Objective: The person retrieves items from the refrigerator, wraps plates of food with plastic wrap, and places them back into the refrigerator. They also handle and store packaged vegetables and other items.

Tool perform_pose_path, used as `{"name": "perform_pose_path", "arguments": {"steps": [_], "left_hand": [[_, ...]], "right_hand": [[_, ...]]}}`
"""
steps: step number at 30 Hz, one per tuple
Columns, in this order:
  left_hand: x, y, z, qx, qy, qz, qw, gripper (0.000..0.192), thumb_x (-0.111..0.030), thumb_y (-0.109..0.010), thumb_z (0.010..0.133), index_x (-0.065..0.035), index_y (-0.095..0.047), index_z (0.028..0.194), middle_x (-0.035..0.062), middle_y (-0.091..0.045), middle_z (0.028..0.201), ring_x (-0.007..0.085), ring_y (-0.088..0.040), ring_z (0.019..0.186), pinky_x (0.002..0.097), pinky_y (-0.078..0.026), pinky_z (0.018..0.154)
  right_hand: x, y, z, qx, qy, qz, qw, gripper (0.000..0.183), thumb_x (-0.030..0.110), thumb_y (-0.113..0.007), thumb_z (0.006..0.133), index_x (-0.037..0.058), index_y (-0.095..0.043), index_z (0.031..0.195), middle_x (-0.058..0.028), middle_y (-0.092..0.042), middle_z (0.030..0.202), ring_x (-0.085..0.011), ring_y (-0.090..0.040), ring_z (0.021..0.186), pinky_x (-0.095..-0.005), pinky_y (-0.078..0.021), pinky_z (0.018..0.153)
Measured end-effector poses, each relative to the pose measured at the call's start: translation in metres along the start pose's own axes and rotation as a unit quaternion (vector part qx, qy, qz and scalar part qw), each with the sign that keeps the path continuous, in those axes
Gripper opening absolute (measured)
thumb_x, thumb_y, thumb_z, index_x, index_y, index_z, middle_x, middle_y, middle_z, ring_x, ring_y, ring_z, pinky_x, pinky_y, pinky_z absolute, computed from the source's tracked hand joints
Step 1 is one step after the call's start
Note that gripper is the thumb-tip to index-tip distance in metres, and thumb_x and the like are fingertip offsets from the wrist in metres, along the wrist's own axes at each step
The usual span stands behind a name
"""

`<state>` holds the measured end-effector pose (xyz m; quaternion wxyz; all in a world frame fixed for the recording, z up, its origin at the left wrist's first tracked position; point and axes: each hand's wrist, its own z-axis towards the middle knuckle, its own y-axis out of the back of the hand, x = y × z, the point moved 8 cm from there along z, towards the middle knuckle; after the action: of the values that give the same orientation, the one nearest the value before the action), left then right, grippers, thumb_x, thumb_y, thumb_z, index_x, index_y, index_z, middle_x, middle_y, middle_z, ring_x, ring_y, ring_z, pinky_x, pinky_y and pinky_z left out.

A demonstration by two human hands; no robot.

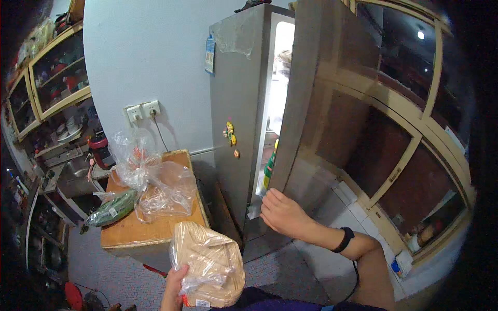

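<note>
My left hand point(178, 282) grips a clear plastic bag of flat tan food sheets point(210, 260), with a white label near its lower edge. The pack is in front of my body, by the near corner of the wooden table. At the lower edge of the grey refrigerator door point(303, 116), my right hand point(286, 214) has its fingers curled around the rim. That door stands partly open, and bright light shows in the gap. Inside the refrigerator point(241, 89), most of the contents are washed out by glare or hidden behind the door.
On the wooden table point(163, 229) lie wrapped green vegetables point(114, 208) and crumpled clear plastic bags point(167, 190). A wall socket point(144, 110) with plugs is above it. A sink point(78, 171) is at far left. Framed glass panels point(369, 128) stand behind the door at right.
</note>
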<state>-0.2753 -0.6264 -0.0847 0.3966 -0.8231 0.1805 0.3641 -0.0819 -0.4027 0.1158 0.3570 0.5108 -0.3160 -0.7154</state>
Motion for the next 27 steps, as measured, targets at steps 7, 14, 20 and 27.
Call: {"name": "perform_pose_path", "arguments": {"steps": [7,14,20,27], "left_hand": [[-0.021,-0.063,0.037,0.068,-0.067,0.085,0.992,0.047,-0.016,-0.07,0.084,0.0021,-0.054,0.125,0.0099,-0.066,0.108,0.0201,-0.065,0.093,0.0349,-0.052,0.083],[-0.003,-0.159,0.04,0.184,0.035,0.166,0.968,0.041,-0.021,-0.069,0.089,0.0002,-0.058,0.123,0.0071,-0.067,0.107,0.0176,-0.064,0.095,0.0327,-0.049,0.087],[0.001,-0.217,0.016,0.391,0.103,0.024,0.914,0.083,-0.042,-0.071,0.084,-0.0013,-0.033,0.145,0.014,-0.047,0.141,0.0245,-0.05,0.126,0.0419,-0.041,0.105],[0.036,-0.237,-0.003,0.375,0.128,0.02,0.918,0.075,-0.026,-0.07,0.087,-0.0077,-0.028,0.147,0.0086,-0.043,0.145,0.0255,-0.042,0.133,0.0486,-0.038,0.108]], "right_hand": [[0.033,0.058,-0.086,-0.047,-0.137,0.374,0.916,0.038,0.025,-0.071,0.086,0.0033,-0.06,0.116,-0.0105,-0.061,0.113,-0.0262,-0.059,0.104,-0.0384,-0.0471,0.096],[0.083,-0.028,-0.146,-0.063,-0.366,0.778,0.507,0.068,0.025,-0.074,0.088,-0.002,-0.038,0.139,-0.0132,-0.054,0.131,-0.0189,-0.052,0.119,-0.0356,-0.0439,0.101],[0.056,-0.027,-0.178,-0.2,-0.489,0.782,0.33,0.037,0.014,-0.067,0.091,-0.0033,-0.057,0.122,-0.0082,-0.066,0.113,-0.0158,-0.062,0.102,-0.0319,-0.0505,0.089],[0.019,-0.021,-0.183,-0.303,-0.474,0.741,0.366,0.04,0.003,-0.067,0.088,-0.0046,-0.053,0.125,-0.0094,-0.064,0.116,-0.0177,-0.062,0.104,-0.0332,-0.052,0.089]]}}
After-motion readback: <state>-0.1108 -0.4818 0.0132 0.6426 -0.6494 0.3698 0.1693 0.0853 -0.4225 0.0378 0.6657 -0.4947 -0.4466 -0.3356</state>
